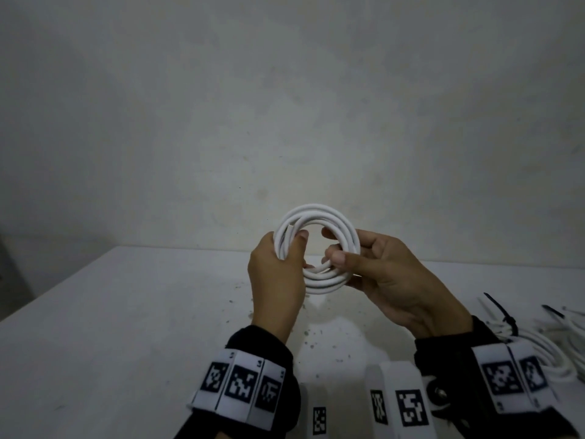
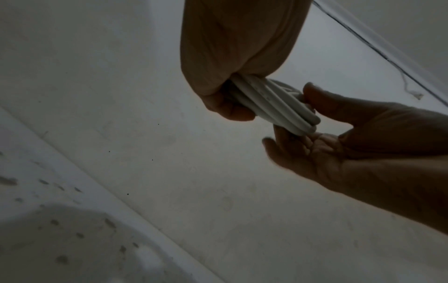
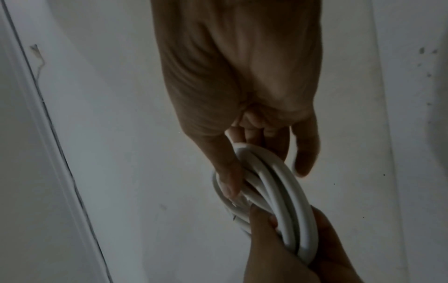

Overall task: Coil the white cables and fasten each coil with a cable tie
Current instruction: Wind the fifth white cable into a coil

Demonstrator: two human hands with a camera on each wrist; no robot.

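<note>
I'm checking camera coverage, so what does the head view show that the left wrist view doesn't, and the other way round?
Only the head view shows the round face of the coiled white cable, the black cable ties on other white cables at the right of the white table, and the marker wristbands. Only the left wrist view shows the coil edge-on, its turns stacked side by side. Both show the left hand and the right hand holding the coil.
</note>
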